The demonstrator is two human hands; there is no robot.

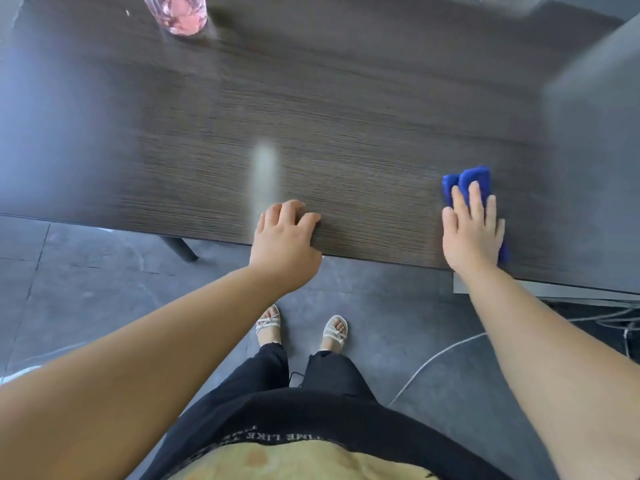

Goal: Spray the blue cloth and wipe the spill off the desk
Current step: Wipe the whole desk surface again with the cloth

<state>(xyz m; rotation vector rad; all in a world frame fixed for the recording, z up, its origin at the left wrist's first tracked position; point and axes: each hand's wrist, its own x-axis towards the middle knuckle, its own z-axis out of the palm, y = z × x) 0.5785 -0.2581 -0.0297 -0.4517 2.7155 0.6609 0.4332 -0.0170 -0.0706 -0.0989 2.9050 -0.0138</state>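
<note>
While the frame is motion-blurred, the main layout reads well enough.

Position: cloth [474,174] lies on the desk [346,116], near edge, right side. Right hand [472,233] is flat on top of it, fingers straight and spread, pressing down rather than clutching. Left hand [284,244] sits on the near edge around the middle, fingers loosely curled, holding nothing; we read it as a brace.

Progress: we judge the wiping step to be in hand, since the cloth is down and under pressure. Whether it has been sprayed, we cannot tell; no wet mark shows on it. A pink bottle [176,12] stands at the far left, well apart from both hands and cut off by the frame, so we cannot confirm it is the sprayer. A pale streak [265,174] shows just beyond the left hand, well left of the cloth. It may be the spill or only glare. If spill, it is not yet wiped, and the cloth must travel left to reach it.

Orientation: the cloth looks folded into a narrow pad. Its long axis runs near to far, in line with the fingers. The far end pokes out past the fingertips; a near corner shows right of the wrist.
</note>
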